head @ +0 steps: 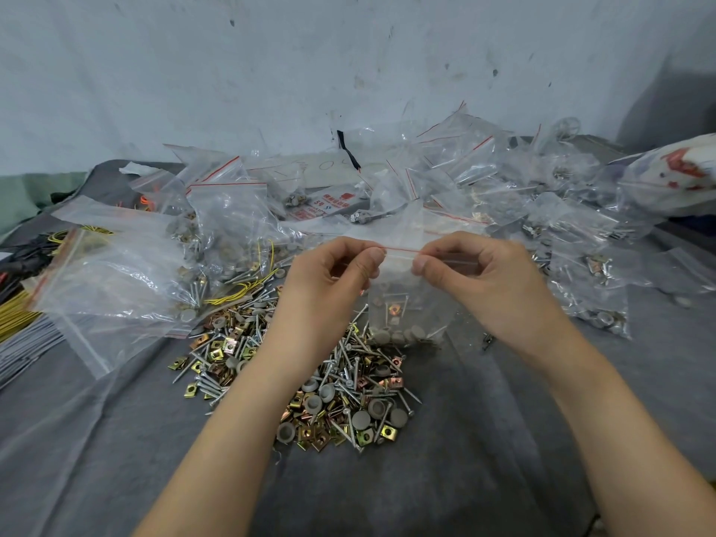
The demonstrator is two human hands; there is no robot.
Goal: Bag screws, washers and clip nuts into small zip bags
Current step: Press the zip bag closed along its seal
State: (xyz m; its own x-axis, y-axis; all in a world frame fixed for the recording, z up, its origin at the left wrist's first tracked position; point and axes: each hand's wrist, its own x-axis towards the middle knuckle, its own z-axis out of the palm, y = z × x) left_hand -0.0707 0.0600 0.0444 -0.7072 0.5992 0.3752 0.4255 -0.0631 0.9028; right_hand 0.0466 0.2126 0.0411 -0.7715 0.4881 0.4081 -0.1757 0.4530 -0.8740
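A small clear zip bag (407, 308) with a red line along its top hangs upright above the loose pile (310, 377) of silver screws, grey round washers and brass-coloured clip nuts. Grey washers, screws and a clip nut lie in the bag's bottom. My left hand (329, 273) pinches the bag's zip strip at its left end between thumb and finger. My right hand (476, 273) pinches the same strip at its right end. Both hands are held above the pile, a short gap apart.
Several filled zip bags (573, 226) are heaped at the back and right of the grey cloth-covered table (445, 478). Large clear bags (116, 273) lie at the left, with yellow wires (15, 308) beside them. A pale wall rises behind.
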